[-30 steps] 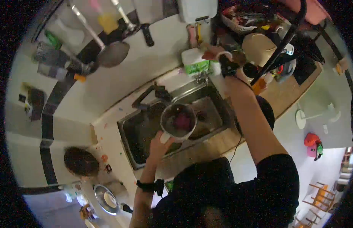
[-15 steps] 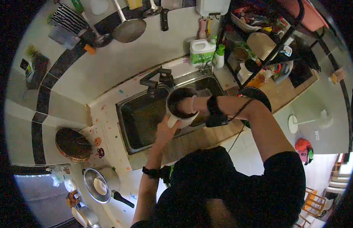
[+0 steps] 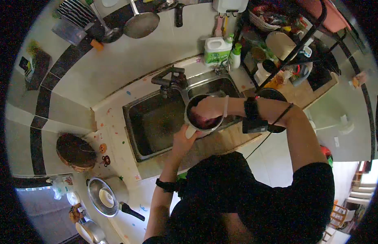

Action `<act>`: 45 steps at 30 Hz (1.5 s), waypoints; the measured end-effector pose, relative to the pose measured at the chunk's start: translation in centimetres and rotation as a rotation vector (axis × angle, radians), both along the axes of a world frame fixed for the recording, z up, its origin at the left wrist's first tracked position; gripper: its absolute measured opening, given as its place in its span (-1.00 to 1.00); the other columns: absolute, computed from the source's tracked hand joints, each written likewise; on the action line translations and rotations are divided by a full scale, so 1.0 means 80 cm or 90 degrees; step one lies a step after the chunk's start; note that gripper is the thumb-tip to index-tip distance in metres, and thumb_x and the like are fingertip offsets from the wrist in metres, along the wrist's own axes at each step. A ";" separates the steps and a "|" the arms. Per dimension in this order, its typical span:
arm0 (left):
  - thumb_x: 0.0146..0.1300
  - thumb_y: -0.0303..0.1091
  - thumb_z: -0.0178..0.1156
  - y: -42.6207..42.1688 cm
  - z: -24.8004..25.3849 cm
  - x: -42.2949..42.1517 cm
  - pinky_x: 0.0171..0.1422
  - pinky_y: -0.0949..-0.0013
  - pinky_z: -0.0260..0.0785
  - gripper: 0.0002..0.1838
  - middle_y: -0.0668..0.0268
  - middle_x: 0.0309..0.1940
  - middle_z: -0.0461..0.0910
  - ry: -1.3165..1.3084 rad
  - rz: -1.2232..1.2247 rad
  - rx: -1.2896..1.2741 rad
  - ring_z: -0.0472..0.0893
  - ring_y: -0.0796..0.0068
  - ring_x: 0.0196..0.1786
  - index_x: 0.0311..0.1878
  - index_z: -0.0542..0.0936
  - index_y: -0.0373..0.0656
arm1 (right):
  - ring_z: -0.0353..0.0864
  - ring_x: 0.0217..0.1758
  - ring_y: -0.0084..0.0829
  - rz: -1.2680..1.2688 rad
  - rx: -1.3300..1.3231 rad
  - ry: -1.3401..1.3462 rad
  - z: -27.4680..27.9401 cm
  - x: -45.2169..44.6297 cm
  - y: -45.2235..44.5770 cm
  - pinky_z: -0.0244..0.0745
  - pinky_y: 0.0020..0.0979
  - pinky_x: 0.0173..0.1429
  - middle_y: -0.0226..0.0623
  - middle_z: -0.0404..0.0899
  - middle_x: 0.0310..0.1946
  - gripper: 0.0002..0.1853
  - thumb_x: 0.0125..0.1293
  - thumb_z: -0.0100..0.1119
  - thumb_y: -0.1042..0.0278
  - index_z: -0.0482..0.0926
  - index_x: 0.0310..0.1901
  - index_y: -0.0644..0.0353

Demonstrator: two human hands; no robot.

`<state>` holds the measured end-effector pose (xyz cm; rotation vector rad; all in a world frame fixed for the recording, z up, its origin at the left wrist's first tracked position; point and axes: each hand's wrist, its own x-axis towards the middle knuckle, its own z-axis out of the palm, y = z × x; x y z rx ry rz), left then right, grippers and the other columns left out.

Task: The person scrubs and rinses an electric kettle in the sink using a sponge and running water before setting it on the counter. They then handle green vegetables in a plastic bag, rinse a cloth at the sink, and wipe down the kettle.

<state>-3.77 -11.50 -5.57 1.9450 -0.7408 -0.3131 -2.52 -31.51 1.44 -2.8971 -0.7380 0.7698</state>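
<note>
My left hand (image 3: 184, 139) is closed around the cream handle of a pot (image 3: 186, 115) and holds it tilted over the front edge of the sink (image 3: 135, 151). Inside the pot, against its dark inner wall, is my right hand (image 3: 209, 108), with a pale bangle at the wrist. Reddish, wet-looking contents (image 3: 203, 123) show below that hand; what they are, I cannot make out. The right fingertips are hidden down in the pot, so their grip does not show. A dark faucet (image 3: 168, 77) stands behind the pot.
Detergent jug (image 3: 216, 50) and pump bottle (image 3: 235, 57) stand behind the sink. A black-framed rack (image 3: 274, 73) rises at the right. At lower left are a lidded pan (image 3: 103, 197) and a round wooden board (image 3: 76, 151). Ladles (image 3: 142, 25) hang on the wall.
The pot and both hands have shifted slightly right. My right hand has moved within the pot, and reddish contents now show beneath it. My left hand keeps its hold on the handle.
</note>
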 end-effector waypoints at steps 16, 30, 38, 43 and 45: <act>-0.02 -0.04 0.28 0.012 -0.012 -0.021 -0.26 0.19 0.39 -0.55 0.04 -0.38 0.55 0.011 -0.079 0.002 0.56 0.02 -0.27 -0.20 0.43 -0.16 | 0.55 -0.21 -0.12 0.045 0.062 -0.052 -0.175 -0.018 -0.004 0.44 -0.22 -0.08 0.01 0.54 -0.28 -0.69 0.05 -0.06 0.40 0.51 -0.16 0.31; 0.01 -0.07 0.24 0.023 0.000 -0.035 -0.22 0.16 0.38 -0.58 0.01 -0.36 0.53 -0.053 -0.079 0.081 0.53 -0.03 -0.25 -0.21 0.44 -0.20 | 0.56 -0.24 -0.15 -0.224 0.287 -0.107 -0.140 -0.069 0.009 0.45 -0.26 -0.08 -0.02 0.54 -0.32 -0.71 0.07 -0.08 0.44 0.50 -0.16 0.31; 0.02 -0.06 0.24 0.020 -0.004 -0.031 -0.26 0.14 0.38 -0.57 -0.02 -0.39 0.53 -0.126 -0.141 0.073 0.54 -0.04 -0.26 -0.22 0.44 -0.21 | 0.54 -0.30 -0.22 -0.171 0.227 -0.052 -0.143 -0.043 0.002 0.44 -0.31 -0.11 -0.04 0.53 -0.37 -0.75 0.09 -0.07 0.45 0.48 -0.19 0.31; 0.02 -0.06 0.24 0.015 0.011 -0.019 -0.27 0.12 0.39 -0.56 -0.04 -0.39 0.54 -0.033 -0.048 0.049 0.55 -0.04 -0.25 -0.18 0.45 -0.22 | 0.54 -0.34 -0.26 -0.217 0.527 -0.123 -0.122 -0.030 -0.008 0.44 -0.34 -0.13 -0.05 0.53 -0.39 -0.77 0.11 -0.06 0.46 0.47 -0.20 0.31; 0.02 -0.06 0.24 0.008 0.017 -0.014 -0.25 0.12 0.39 -0.56 -0.05 -0.39 0.54 -0.026 -0.040 0.055 0.54 -0.05 -0.25 -0.17 0.45 -0.21 | 0.53 -0.35 -0.28 -0.111 0.638 -0.258 -0.127 -0.030 0.005 0.44 -0.35 -0.14 -0.06 0.52 -0.41 -0.78 0.11 -0.06 0.46 0.47 -0.21 0.30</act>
